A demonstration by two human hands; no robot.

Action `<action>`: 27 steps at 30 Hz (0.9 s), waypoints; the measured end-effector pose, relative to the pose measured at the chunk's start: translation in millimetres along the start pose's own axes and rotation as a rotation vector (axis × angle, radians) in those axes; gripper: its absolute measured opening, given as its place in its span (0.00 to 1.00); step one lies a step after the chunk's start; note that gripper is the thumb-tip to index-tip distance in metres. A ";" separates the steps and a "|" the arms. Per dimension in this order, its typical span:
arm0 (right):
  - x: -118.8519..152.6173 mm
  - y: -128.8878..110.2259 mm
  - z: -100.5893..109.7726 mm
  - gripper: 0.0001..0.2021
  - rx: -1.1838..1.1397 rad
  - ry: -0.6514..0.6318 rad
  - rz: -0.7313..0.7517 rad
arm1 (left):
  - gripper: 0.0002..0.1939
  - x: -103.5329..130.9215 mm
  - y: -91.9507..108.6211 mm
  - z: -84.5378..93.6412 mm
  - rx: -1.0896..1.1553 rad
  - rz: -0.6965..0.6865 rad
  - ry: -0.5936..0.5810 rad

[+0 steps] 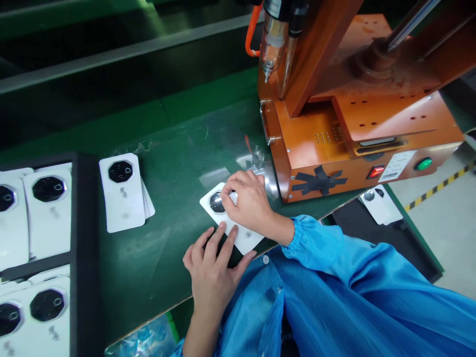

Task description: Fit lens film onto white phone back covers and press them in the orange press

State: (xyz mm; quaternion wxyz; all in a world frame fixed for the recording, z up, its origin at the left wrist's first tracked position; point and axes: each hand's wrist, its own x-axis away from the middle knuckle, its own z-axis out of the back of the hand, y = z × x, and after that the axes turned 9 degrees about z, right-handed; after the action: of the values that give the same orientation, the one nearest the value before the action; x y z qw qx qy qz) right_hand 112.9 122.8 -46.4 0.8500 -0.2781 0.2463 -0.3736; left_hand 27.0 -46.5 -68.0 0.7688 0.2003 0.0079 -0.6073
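Note:
A white phone back cover (246, 242) with a dark octagonal camera window (215, 202) lies at an angle on the green work surface in front of me. My right hand (250, 199) rests over its upper right part, its fingers curled together at the side of the window. Whatever those fingertips hold, if anything, is hidden. Along the cover's lower left edge my left hand (213, 265) is spread, fingertips touching the edge and thumb near the bottom end. Clear film pieces (256, 168) lie just beyond the cover.
An orange press machine (308, 153) stands at the right, with lit red and green buttons. Left of my hands is a small stack of covers (122, 198). A black divided tray (85, 248) at far left holds several covers. Another cover (383, 206) lies in a dark tray (405, 248) at right.

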 end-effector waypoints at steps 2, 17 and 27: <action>0.1 0.2 -0.3 0.06 0.003 0.002 -0.001 | 0.31 0.2 0.1 -0.1 0.003 0.002 -0.002; 2.5 3.1 -0.3 0.06 0.037 0.028 0.050 | 0.30 -0.6 1.2 1.8 -0.008 -0.008 -0.007; 13.4 4.7 11.6 0.10 0.025 0.034 0.086 | 0.28 -2.3 2.3 3.3 -0.005 -0.020 0.011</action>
State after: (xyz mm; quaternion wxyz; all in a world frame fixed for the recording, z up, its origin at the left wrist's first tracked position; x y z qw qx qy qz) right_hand 130.5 118.5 -43.9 0.8644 -0.2501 0.2678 -0.3443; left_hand 27.8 -45.0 -63.6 0.7632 0.2014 0.0156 -0.6138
